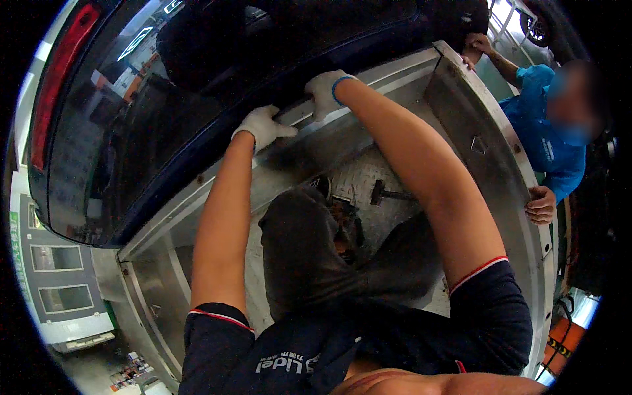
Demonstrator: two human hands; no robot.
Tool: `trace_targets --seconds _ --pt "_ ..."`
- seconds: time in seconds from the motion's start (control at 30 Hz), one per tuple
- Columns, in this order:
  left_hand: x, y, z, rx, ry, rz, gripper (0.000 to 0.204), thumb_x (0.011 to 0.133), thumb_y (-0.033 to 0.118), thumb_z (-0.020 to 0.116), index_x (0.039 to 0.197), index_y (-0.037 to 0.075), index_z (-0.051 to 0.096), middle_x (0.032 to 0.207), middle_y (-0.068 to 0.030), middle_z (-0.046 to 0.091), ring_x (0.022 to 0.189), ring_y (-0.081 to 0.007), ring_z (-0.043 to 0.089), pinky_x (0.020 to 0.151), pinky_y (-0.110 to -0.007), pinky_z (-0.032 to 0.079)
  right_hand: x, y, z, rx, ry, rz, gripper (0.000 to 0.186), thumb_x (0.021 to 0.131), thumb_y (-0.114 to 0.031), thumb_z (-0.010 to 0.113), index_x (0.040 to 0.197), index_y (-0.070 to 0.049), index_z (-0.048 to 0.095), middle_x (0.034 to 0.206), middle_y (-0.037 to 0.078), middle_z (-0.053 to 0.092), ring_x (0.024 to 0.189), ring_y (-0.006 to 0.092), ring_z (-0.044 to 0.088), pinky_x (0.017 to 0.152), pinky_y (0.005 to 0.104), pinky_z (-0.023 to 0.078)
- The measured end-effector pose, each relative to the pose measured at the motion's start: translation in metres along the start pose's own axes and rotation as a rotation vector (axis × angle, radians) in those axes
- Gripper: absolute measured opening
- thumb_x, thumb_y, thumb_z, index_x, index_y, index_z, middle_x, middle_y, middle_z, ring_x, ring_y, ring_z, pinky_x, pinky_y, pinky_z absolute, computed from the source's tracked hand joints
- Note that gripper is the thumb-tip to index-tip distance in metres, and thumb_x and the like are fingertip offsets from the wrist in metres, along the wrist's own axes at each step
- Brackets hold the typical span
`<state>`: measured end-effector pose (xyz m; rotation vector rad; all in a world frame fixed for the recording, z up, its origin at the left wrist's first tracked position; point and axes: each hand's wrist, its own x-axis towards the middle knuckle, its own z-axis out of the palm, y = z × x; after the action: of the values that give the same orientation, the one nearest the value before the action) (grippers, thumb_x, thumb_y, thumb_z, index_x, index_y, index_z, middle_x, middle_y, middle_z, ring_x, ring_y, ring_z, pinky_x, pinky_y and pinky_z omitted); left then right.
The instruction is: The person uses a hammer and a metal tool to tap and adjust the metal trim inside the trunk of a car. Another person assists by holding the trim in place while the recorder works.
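My left hand (261, 128), in a white glove, grips the upper edge of a large metal tray (388, 78) along its far side, thumb toward the inside. A little farther right, my right hand (322, 93), also gloved, grips the same edge with a blue band at the wrist. Both hands are right against the lower edge of a dark car's rear (151, 79) with a red tail light. Inside the tray, a hammer (379, 191) lies on the tread-plate floor beyond my bent legs, near some small dark items that I cannot make out.
A co-worker in blue (546, 151) is at the right, one hand (541, 205) on the tray's side and another raised near its far corner. A car wheel (533, 27) shows at upper right. A grey door (59, 260) stands at left, and an orange object (565, 339) at lower right.
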<state>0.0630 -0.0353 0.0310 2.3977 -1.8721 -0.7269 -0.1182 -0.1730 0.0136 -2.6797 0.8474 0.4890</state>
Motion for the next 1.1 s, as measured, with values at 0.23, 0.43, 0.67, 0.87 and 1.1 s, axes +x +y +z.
trace_targets --seconds 0.23,0.43,0.67,0.87,1.1 --pt "-0.001 -0.006 0.013 -0.196 0.067 -0.060 0.090 0.074 0.044 0.090 0.146 0.000 0.059 0.145 -0.0219 0.064 0.133 -0.0347 0.062 0.113 -0.040 0.048 0.020 0.015 0.016 0.084 0.176 -0.045 0.056 0.072 -0.058 0.082 0.093 -0.006 0.083 0.094 0.014 0.080 0.085 0.0286 0.075 0.076 0.0454 0.059" --pt "0.005 -0.008 0.006 -0.166 -0.041 -0.055 0.090 0.074 0.042 0.089 0.147 0.000 0.058 0.144 -0.0207 0.065 0.131 -0.0339 0.063 0.111 -0.039 0.049 0.032 0.012 0.008 0.014 0.032 -0.013 0.066 0.071 -0.063 0.081 0.104 -0.007 0.081 0.100 0.015 0.078 0.092 0.0310 0.072 0.081 0.0441 0.058" --pt "0.020 -0.020 -0.005 0.048 -0.179 0.053 0.097 0.073 0.051 0.086 0.149 0.000 0.056 0.146 -0.0209 0.063 0.133 -0.0353 0.062 0.111 -0.040 0.049 0.026 -0.009 -0.016 -0.016 -0.145 -0.064 0.077 0.073 -0.065 0.076 0.124 -0.007 0.077 0.114 0.020 0.077 0.107 0.0361 0.073 0.092 0.0470 0.057" --pt "0.021 -0.006 -0.004 0.020 -0.116 0.022 0.098 0.072 0.049 0.087 0.152 0.001 0.054 0.149 -0.0206 0.060 0.136 -0.0349 0.059 0.115 -0.039 0.046 0.033 0.004 -0.011 0.020 -0.119 -0.065 0.069 0.080 -0.064 0.072 0.119 -0.008 0.079 0.111 0.020 0.078 0.104 0.0354 0.073 0.091 0.0486 0.057" --pt "0.015 -0.014 0.008 -0.075 -0.051 -0.018 0.094 0.074 0.045 0.088 0.151 0.002 0.055 0.148 -0.0200 0.062 0.134 -0.0352 0.061 0.114 -0.040 0.047 0.032 -0.004 0.002 0.031 0.089 -0.024 0.058 0.085 -0.057 0.073 0.114 -0.008 0.081 0.114 0.016 0.079 0.103 0.0327 0.074 0.091 0.0474 0.059"
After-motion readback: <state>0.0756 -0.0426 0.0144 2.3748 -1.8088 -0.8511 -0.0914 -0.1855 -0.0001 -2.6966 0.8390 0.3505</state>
